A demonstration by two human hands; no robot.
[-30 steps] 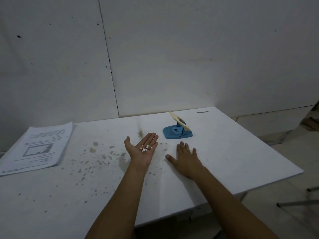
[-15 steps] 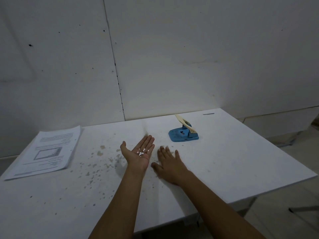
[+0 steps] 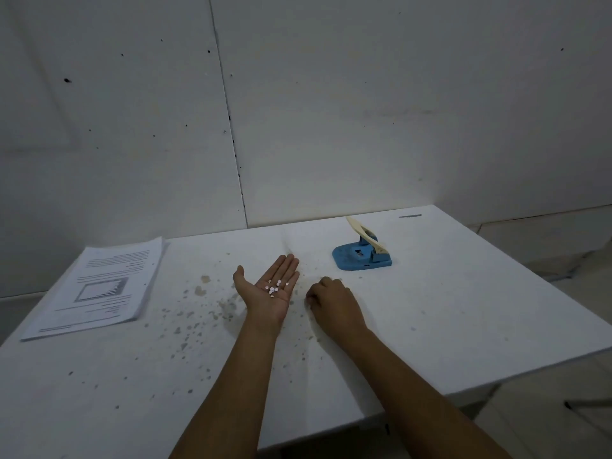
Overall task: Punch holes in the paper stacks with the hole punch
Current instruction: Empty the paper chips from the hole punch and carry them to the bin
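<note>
A blue hole punch point(image 3: 361, 258) with a raised cream lever stands on the white table point(image 3: 463, 309), towards the back right. A printed paper stack point(image 3: 99, 286) lies at the table's left. My left hand point(image 3: 268, 289) is held palm up at the middle, fingers together, with several small white paper dots point(image 3: 275, 288) lying on the palm. Just to its right, my right hand point(image 3: 334, 303) rests on the table with its fingers curled under; what they hold, if anything, is hidden.
Brownish specks and stains point(image 3: 205, 313) are scattered over the table's middle, left of and below my hands. A small dark mark point(image 3: 410, 216) lies near the far right corner. A white panelled wall stands behind; floor shows at the right.
My right hand slid left towards my left hand and its fingers curled from flat into a loose fist. The view shifted right a little. The left palm still carries the dots.
</note>
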